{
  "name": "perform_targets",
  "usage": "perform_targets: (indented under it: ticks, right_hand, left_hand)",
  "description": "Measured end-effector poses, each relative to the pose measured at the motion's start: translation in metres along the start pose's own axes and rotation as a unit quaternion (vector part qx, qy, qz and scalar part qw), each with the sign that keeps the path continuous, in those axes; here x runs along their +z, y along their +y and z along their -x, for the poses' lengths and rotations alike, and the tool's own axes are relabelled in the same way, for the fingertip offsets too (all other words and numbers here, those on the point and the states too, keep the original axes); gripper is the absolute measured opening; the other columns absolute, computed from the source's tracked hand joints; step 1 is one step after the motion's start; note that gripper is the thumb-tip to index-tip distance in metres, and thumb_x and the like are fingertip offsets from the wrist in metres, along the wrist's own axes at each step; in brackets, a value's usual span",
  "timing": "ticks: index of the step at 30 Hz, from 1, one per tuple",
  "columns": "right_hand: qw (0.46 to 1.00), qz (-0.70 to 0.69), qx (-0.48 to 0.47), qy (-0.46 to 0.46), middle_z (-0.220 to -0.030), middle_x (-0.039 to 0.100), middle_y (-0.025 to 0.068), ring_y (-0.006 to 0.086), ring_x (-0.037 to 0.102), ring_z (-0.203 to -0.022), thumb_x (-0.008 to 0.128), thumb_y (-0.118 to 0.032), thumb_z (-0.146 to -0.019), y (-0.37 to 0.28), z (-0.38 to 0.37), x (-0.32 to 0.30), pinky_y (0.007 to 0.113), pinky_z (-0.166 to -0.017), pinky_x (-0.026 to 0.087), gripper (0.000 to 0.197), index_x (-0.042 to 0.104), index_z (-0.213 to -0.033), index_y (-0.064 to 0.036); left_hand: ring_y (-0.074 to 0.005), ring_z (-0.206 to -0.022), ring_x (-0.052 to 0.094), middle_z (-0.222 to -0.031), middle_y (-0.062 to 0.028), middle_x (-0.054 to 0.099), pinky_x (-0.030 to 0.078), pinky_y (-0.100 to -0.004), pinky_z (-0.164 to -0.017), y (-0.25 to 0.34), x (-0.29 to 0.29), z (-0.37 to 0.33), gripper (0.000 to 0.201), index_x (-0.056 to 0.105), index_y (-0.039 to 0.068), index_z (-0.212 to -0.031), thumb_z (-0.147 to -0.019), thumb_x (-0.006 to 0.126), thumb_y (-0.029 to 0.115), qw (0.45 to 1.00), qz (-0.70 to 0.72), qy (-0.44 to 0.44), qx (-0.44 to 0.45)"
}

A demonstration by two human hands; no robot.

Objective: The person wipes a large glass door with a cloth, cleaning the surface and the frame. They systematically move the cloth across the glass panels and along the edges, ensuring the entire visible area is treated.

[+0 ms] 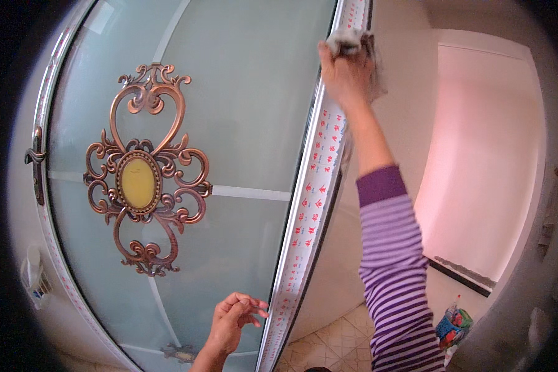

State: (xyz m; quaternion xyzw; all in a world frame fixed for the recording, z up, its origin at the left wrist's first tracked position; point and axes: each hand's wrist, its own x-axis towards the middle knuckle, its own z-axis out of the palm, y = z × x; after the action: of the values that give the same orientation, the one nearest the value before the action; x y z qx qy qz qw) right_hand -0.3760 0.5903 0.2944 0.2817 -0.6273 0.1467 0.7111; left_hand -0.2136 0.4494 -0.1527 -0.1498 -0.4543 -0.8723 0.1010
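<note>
right hand presses a grey cloth high on the door frame edge — left hand rests low on the frosted glass door, near its copper scroll ornament.

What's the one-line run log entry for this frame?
right hand: presses grey cloth on frosted glass door's patterned metal edge frame | left hand: fingers curled, on glass near the frame | copper scroll ornament: untouched

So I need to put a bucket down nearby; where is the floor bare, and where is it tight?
Bare tiled floor shows between the door frame and the striped sleeve. It is crowded lower right, where a bottle bundle sits by the wall. The left hand rests on the glass; the right hand presses a cloth to the frame's top.
</note>
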Motion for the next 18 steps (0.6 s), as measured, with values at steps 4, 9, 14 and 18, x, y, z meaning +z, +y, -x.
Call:
perform_targets:
  ticks: [4,9,14,18]
  right_hand:
    - [0.995,0.047,0.019,-0.091,-0.149,0.023,0.0275,0.0408,0.018,-0.14,0.039,-0.044,-0.096,-0.035,0.112,-0.02,0.05,-0.116,0.007,0.07,0.024,-0.145,0.0046]
    - [0.994,-0.051,0.014,-0.094,-0.15,0.02,0.0271,0.0414,0.016,-0.141,0.045,-0.034,-0.095,-0.065,0.234,-0.045,0.054,-0.115,0.008,0.069,0.018,-0.147,0.0015]
    - [0.988,-0.03,0.062,-0.141,-0.149,0.023,0.0268,0.0438,0.019,-0.139,0.052,-0.035,-0.091,-0.087,0.337,-0.056,0.056,-0.112,0.013,0.072,0.022,-0.146,-0.0002]
    - [0.983,-0.048,0.071,-0.16,-0.148,0.024,0.027,0.0457,0.019,-0.138,0.053,-0.037,-0.09,-0.097,0.36,-0.059,0.056,-0.112,0.013,0.074,0.023,-0.146,-0.0006]
  left_hand:
    - [-0.0258,-0.079,0.067,-0.094,-0.0181,0.066,0.054,-0.032,-0.06,0.001,0.003,0.01,0.017,0.055,0.004,-0.091,-0.096,0.051,0.02,1.0,0.009,0.009,0.006]
    - [-0.0234,-0.08,0.067,-0.097,-0.0172,0.067,0.052,-0.032,-0.063,0.001,0.002,0.028,0.016,0.056,0.004,-0.092,-0.096,0.049,0.017,1.0,0.014,0.013,-0.007]
    - [-0.0233,-0.08,0.067,-0.097,-0.0174,0.067,0.052,-0.0322,-0.063,-0.005,0.0,0.04,0.016,0.056,0.004,-0.091,-0.097,0.05,0.018,1.0,0.007,0.023,-0.016]
    - [-0.0248,-0.078,0.067,-0.095,-0.0177,0.067,0.051,-0.0322,-0.06,-0.015,-0.006,0.047,0.015,0.055,0.005,-0.092,-0.096,0.049,0.019,0.998,-0.036,0.054,-0.018]
